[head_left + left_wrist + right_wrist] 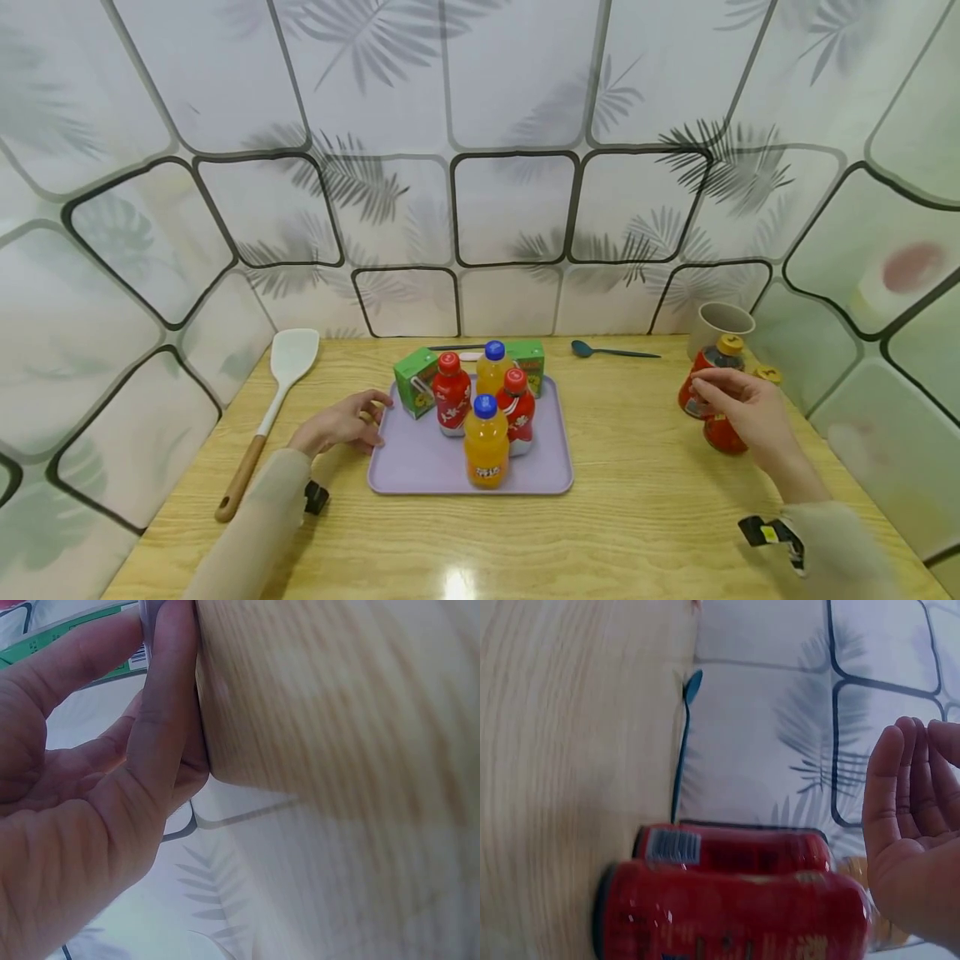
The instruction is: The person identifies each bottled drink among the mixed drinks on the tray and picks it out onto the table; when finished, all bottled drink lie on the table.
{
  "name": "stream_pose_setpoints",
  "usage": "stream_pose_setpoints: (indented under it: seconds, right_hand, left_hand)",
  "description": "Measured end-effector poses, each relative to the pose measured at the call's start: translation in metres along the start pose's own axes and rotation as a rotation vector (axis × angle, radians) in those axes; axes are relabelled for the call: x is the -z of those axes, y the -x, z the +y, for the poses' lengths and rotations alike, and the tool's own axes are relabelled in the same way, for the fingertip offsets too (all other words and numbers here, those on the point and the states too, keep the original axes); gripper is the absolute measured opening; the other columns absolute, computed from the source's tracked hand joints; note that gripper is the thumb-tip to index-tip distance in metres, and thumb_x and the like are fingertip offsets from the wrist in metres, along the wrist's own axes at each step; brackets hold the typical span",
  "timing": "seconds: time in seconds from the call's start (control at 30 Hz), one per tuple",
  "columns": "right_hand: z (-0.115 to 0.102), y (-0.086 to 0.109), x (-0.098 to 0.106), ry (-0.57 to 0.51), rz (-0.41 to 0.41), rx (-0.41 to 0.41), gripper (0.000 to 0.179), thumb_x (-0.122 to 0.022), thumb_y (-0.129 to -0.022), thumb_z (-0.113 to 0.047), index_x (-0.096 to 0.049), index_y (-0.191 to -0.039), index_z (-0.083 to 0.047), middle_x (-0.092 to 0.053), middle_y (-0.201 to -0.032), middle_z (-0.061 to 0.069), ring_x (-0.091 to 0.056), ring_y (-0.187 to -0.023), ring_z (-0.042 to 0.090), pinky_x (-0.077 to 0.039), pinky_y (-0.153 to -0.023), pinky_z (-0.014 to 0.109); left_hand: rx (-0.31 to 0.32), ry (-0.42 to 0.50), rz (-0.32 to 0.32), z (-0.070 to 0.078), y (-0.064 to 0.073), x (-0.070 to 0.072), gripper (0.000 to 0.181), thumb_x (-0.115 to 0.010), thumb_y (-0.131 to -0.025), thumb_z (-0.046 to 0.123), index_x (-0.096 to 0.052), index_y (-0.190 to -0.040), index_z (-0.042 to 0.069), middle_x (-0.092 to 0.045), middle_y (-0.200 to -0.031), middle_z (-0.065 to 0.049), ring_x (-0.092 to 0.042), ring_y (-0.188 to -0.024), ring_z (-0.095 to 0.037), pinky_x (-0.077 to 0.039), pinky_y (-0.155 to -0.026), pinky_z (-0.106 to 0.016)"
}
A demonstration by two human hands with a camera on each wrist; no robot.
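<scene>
At the left edge of a lilac tray [420, 475], my left hand [345, 423] holds the rim between thumb and fingers; in the left wrist view the rim [148, 630] passes between them. Two orange juice bottles [486, 446] with blue caps, two red-wrapped bottles [452, 400] and two green drink cartons [415, 385] stand on the tray. My right hand [750, 412] hovers by two dark bottles with red labels and gold caps, one farther back [701, 387], one nearer [723, 435]. Its fingers [889, 784] are fairly straight, apart from the nearer bottle [735, 915].
A white spatula [277, 400] with a wooden handle lies on the left of the wooden table [622, 517]. Behind the tray lie a dark thin stick [450, 347] and a teal spoon [611, 351]. A beige cup [723, 318] stands at the back right, near patterned walls [517, 208].
</scene>
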State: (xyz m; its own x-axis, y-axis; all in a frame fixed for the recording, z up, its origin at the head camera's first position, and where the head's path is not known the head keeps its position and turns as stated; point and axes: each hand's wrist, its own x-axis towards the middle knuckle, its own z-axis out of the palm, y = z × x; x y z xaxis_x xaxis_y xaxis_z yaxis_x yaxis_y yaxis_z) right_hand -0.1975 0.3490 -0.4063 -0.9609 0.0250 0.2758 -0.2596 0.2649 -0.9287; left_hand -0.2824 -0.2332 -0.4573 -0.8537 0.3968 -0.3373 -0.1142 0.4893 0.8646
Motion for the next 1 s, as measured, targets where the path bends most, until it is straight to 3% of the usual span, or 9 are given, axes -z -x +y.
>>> stream_pose_setpoints:
  seconds: [0.27, 0.57, 0.77, 0.9, 1.0]
  right_hand:
    - [0.013, -0.011, -0.029, 0.005, -0.131, -0.053, 0.017, -0.061, -0.097, -0.017, -0.069, -0.112, -0.013, -0.071, -0.094, -0.012, -0.066, -0.084, 0.004, -0.059, -0.072, 0.022]
    - [0.023, -0.019, -0.062, -0.025, -0.208, -0.144, 0.033, -0.063, -0.096, -0.023, -0.064, -0.119, 0.000, -0.071, -0.098, -0.008, -0.066, -0.087, 0.008, -0.059, -0.077, 0.025]
    - [0.027, -0.022, -0.088, -0.144, -0.225, -0.218, 0.024, -0.065, -0.095, -0.021, -0.067, -0.115, -0.008, -0.069, -0.098, -0.009, -0.064, -0.088, 0.007, -0.059, -0.078, 0.026]
    - [0.025, -0.022, -0.104, -0.155, -0.261, -0.221, 0.019, -0.066, -0.094, -0.020, -0.068, -0.111, -0.011, -0.070, -0.099, -0.005, -0.064, -0.088, 0.008, -0.059, -0.077, 0.027]
    - [0.023, -0.022, -0.115, -0.148, -0.286, -0.215, 0.028, -0.066, -0.094, -0.018, -0.065, -0.116, -0.002, -0.070, -0.098, -0.005, -0.064, -0.087, 0.009, -0.059, -0.076, 0.027]
  left_hand:
    - [0.001, -0.001, 0.006, 0.001, 0.000, -0.001, 0.062, -0.069, -0.079, -0.010, -0.043, -0.134, -0.001, -0.043, -0.106, -0.016, -0.057, -0.080, -0.020, -0.060, -0.067, -0.031]
    - [-0.004, -0.001, 0.000, 0.001, 0.000, -0.001, 0.062, -0.068, -0.079, -0.010, -0.042, -0.135, -0.001, -0.043, -0.106, -0.016, -0.057, -0.078, -0.020, -0.060, -0.067, -0.031]
    - [-0.007, -0.003, -0.006, 0.002, 0.001, -0.001, 0.062, -0.068, -0.080, -0.010, -0.041, -0.135, -0.002, -0.043, -0.106, -0.017, -0.057, -0.079, -0.019, -0.060, -0.067, -0.030]
    - [-0.006, 0.002, -0.005, 0.002, 0.001, -0.001, 0.062, -0.069, -0.080, -0.009, -0.041, -0.135, -0.002, -0.043, -0.106, -0.016, -0.057, -0.079, -0.019, -0.060, -0.067, -0.030]
    - [-0.012, 0.001, -0.007, 0.002, 0.001, -0.001, 0.062, -0.069, -0.080, -0.009, -0.041, -0.135, -0.002, -0.043, -0.106, -0.016, -0.057, -0.079, -0.019, -0.060, -0.067, -0.031]
